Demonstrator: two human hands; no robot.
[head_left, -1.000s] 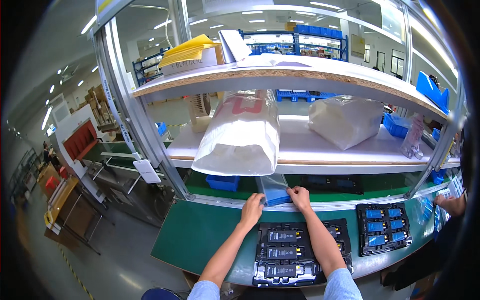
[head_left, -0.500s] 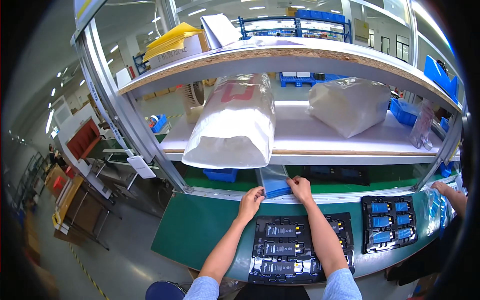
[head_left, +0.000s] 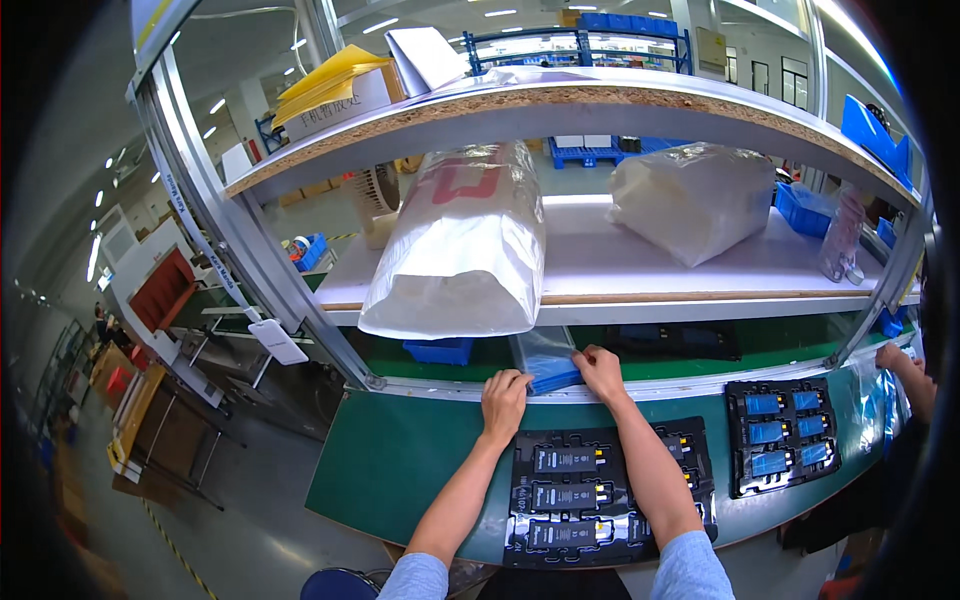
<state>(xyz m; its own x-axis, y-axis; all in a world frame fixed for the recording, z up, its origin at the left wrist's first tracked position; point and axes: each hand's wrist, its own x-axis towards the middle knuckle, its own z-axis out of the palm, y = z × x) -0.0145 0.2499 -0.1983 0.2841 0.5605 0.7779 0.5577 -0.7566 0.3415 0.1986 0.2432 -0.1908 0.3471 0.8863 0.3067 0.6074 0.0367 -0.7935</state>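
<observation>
A stack of clear blue film sheets lies at the back edge of the green bench, under the shelf. My left hand is closed at the stack's left front corner, fingertips against its edge. At the right side, my right hand pinches the edge of the stack with thumb and fingers. Beneath my forearms sits a black plastic tray holding several black flat batteries with yellow-tipped connectors. My right forearm hides part of that tray.
To the right, another black tray holds blue-covered batteries. A co-worker's hand is beside clear blue film at the far right. Overhanging the shelf edge is a large white plastic bag. A blue bin stands below it.
My left hand has shifted slightly, its fingers now lying more along the stack's corner. The right hand stays at its side. The view has moved a little.
</observation>
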